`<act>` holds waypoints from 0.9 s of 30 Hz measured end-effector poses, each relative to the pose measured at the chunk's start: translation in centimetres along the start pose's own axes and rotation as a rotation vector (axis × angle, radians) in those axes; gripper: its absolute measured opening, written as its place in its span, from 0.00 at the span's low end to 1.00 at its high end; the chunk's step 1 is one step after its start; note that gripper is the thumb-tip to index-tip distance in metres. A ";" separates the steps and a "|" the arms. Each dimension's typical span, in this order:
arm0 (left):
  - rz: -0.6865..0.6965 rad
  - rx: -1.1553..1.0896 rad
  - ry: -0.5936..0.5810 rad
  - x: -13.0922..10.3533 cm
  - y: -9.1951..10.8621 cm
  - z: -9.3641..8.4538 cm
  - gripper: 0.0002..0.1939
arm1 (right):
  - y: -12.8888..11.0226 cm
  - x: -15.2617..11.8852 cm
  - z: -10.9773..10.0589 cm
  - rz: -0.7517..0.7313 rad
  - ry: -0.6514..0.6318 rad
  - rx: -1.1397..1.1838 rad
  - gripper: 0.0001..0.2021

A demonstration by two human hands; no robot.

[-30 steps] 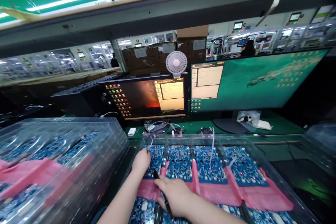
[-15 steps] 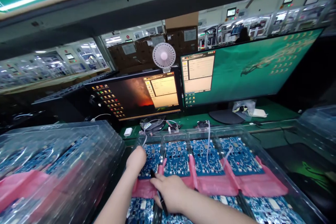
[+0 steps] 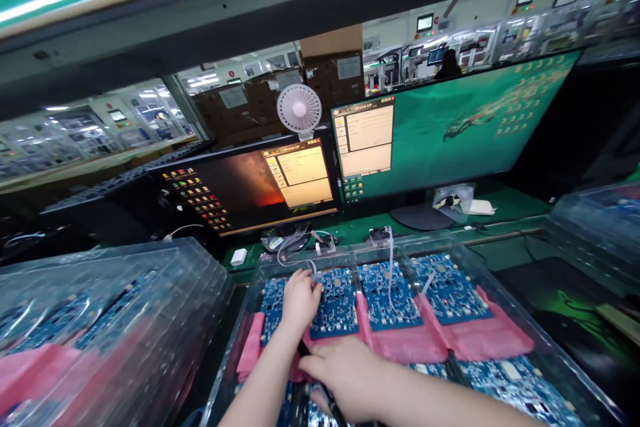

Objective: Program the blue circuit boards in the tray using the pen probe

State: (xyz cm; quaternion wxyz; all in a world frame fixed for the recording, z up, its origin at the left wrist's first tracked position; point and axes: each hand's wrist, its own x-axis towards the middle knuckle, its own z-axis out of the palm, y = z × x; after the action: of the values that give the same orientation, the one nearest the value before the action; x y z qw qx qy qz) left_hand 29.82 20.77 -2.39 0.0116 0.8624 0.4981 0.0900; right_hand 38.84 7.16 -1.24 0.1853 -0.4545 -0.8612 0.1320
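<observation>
My left hand (image 3: pixel 301 298) is over the gap between two blue circuit boards in the back row, its fingers pinched around the end of a white cable (image 3: pixel 295 263). Just to its right lies a blue circuit board (image 3: pixel 336 310). Lower down, my right hand (image 3: pixel 347 373) is closed around a black pen (image 3: pixel 333 403), held slanting over the front row. A pink sheet (image 3: pixel 407 345) runs between the rows and up between boards. Another white cable (image 3: pixel 391 273) reaches the boards on the right, where a small red light glows. My forearms cover part of the front row.
The boards sit in a clear plastic tray (image 3: pixel 553 373). Stacked clear trays (image 3: pixel 200 273) of boards stand at left. Behind are two monitors (image 3: pixel 250 187), (image 3: pixel 460 127), a small white fan (image 3: pixel 299 109) and a white box (image 3: pixel 239 257). A dark mat (image 3: pixel 530 293) lies at right.
My left hand has moved right from the leftmost board toward the second one, bringing the white cable along. My right hand with the pen has shifted slightly right and down. The view has turned a little.
</observation>
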 end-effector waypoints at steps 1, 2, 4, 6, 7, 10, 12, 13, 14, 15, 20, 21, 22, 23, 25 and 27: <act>0.013 0.002 0.002 0.1 0.1 0.3 0.10 | 0.0 -1.1 -0.9 -0.007 -0.007 0.004 0.13; 0.021 0.004 0.004 0.3 0.1 0.5 0.10 | 0.2 -2.3 -1.7 -0.006 -0.014 0.014 0.14; 0.029 0.012 0.005 0.6 -0.1 0.8 0.10 | 0.7 -5.0 -2.9 0.033 -0.030 0.038 0.17; 0.032 0.022 0.007 0.7 -0.2 0.9 0.10 | 1.5 -7.9 -3.3 0.114 -0.009 0.039 0.20; 0.033 0.028 0.006 0.8 -0.2 1.0 0.11 | 1.8 -9.3 -3.4 0.155 0.020 0.026 0.22; 0.037 0.046 0.001 0.8 -0.1 1.0 0.11 | 2.8 -12.9 -3.0 0.290 0.147 -0.024 0.23; 0.039 0.057 -0.008 0.9 0.1 1.1 0.11 | 3.2 -14.5 -2.7 0.390 0.240 -0.048 0.20; 0.040 0.063 -0.014 0.9 0.1 1.1 0.11 | 3.3 -15.0 -2.6 0.438 0.281 -0.054 0.18; 0.039 0.068 -0.020 1.0 0.2 1.1 0.12 | 3.5 -15.4 -2.6 0.477 0.313 -0.057 0.17; 0.037 0.073 -0.027 1.1 0.2 1.2 0.12 | 3.7 -15.6 -2.7 0.504 0.336 -0.054 0.17; 0.015 0.083 -0.066 1.4 0.3 1.5 0.12 | 4.6 -16.0 -2.5 0.514 0.364 -0.006 0.17; 0.010 0.082 -0.078 1.4 0.4 1.5 0.12 | 4.7 -16.0 -2.4 0.515 0.361 0.004 0.17; 0.005 0.081 -0.089 1.4 0.4 1.5 0.11 | 4.8 -16.1 -2.4 0.519 0.359 0.014 0.17; -0.001 0.079 -0.100 1.4 0.5 1.6 0.11 | 4.8 -16.1 -2.4 0.529 0.354 0.028 0.17; -0.011 0.079 -0.122 1.3 0.7 1.5 0.10 | 4.7 -16.0 -2.7 0.557 0.336 0.060 0.17; -0.021 0.081 -0.140 1.2 0.9 1.5 0.09 | 4.6 -15.8 -3.2 0.591 0.329 0.084 0.16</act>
State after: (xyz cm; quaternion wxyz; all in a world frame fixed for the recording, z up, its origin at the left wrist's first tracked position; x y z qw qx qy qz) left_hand 31.40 21.48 -3.57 0.0122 0.8610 0.5084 0.0091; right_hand 51.82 -3.30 -3.30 0.2942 -0.6917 -0.6444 0.1403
